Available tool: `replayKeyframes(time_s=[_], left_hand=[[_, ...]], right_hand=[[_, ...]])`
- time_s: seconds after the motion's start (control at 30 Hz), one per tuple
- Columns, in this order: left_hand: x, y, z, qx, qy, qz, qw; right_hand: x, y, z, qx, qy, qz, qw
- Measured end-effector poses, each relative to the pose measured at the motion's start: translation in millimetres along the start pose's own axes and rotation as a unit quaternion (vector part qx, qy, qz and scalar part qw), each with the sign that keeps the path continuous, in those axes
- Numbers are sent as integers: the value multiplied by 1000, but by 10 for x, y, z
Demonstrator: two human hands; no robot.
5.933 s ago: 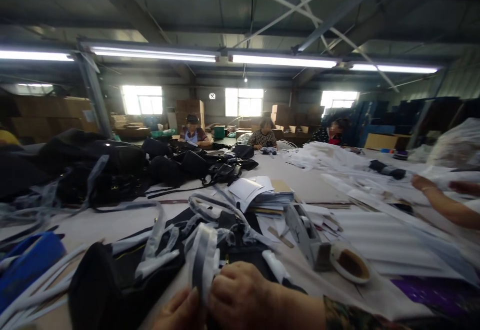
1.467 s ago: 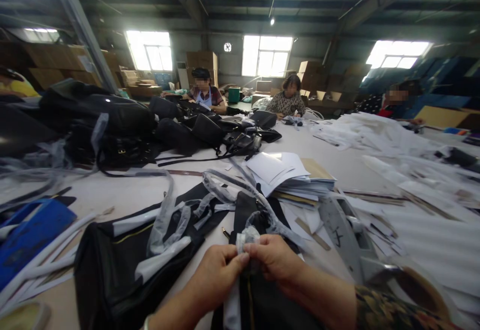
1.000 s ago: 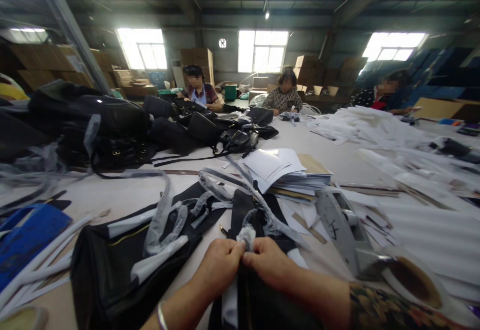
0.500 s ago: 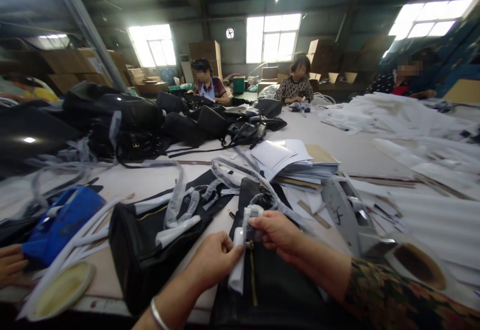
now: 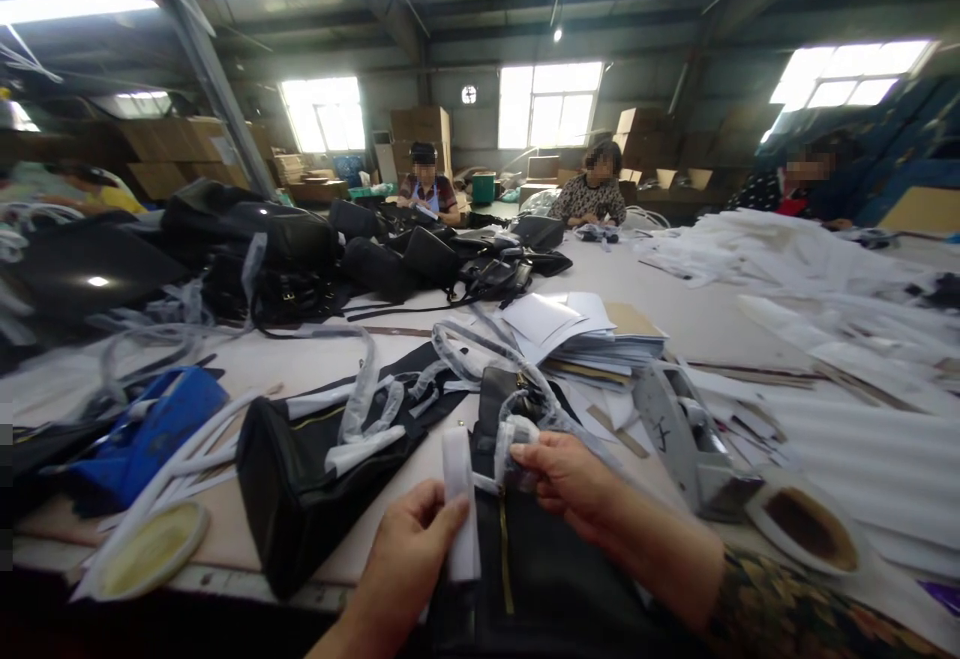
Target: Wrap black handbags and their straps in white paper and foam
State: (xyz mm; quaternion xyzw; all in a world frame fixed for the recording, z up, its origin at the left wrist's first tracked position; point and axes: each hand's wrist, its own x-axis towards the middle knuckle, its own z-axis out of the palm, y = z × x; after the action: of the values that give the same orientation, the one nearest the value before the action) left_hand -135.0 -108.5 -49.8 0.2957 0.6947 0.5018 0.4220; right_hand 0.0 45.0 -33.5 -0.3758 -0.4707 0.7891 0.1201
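Right sleeve [image 5: 787, 604], near right: patterned cloth, ground very dark, close to black. Print of leaf- or flower-like blotches, olive green and tan, a few duller reddish patches toward the near edge. Motifs crowded, irregular; exact figures too blurred to tell. Cuff edge [image 5: 721, 584] ends partway along the forearm, dark print right up to it. Right forearm [image 5: 656, 539] bare from there to the wrist. Right hand [image 5: 566, 469] ungloved, fingers plain. Left hand [image 5: 416, 539] likewise ungloved; left forearm [image 5: 360, 619] bare down to the near edge of view.
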Motion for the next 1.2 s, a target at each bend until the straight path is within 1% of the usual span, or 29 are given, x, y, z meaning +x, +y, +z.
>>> replayKeyframes(time_s=[0.03, 0.07, 0.13, 0.23, 0.3, 0.4, 0.5, 0.6, 0.73, 0.77, 0.83, 0.93, 1.0, 1.03, 1.07, 1.13, 1.17, 1.2], left_hand=[[-75, 16, 15, -21, -2, 27, 999], [-144, 38, 43, -19, -1, 56, 998], [-255, 82, 130, 28, 9, 103, 994], [-351, 77, 280, 88, 27, 120, 988], [-391, 1, 351, 102, 36, 108, 988], [-448, -161, 396, 109, 41, 85, 990], [-503, -254, 398, 62, 32, 57, 996], [-544, -230, 390, 4, -12, 48, 999], [-566, -158, 385, -72, -102, -26, 992], [-568, -154, 384, -83, -114, -37, 989], [-566, -170, 388, -82, -118, -35, 989], [-553, -250, 416, -69, -117, -30, 990], [-540, -320, 449, -82, -124, -59, 987], [-533, -351, 466, -91, -126, -77, 985], [-527, -376, 480, -100, -126, -92, 983], [-515, -402, 501, -113, -124, -109, 980], [-510, -403, 506, -116, -124, -112, 979], [-506, -400, 508, -118, -124, -115, 978]], right_hand=[[-37, 33, 15, -15, -5, -4, 1000], [-78, 71, 38, -31, -12, -9, 999], [-167, 156, 97, -52, -31, -20, 998], [-297, 307, 156, -58, -58, -32, 996], [-371, 428, 153, -57, -79, -44, 994], [-473, 610, 120, -67, -98, -100, 988], [-573, 744, 111, -105, -97, -165, 976], [-647, 836, 124, -163, -78, -208, 961], [-686, 920, 108, -252, -55, -250, 933], [-689, 928, 95, -276, -55, -258, 924], [-695, 924, 59, -323, -66, -272, 904], [-703, 879, -2, -393, -93, -285, 869], [-707, 842, -41, -467, -105, -284, 831], [-708, 825, -59, -514, -106, -287, 801], [-707, 809, -77, -563, -108, -294, 765], [-703, 772, -111, -649, -114, -321, 680], [-699, 743, -130, -681, -117, -334, 640], [-693, 703, -151, -705, -121, -345, 608]])
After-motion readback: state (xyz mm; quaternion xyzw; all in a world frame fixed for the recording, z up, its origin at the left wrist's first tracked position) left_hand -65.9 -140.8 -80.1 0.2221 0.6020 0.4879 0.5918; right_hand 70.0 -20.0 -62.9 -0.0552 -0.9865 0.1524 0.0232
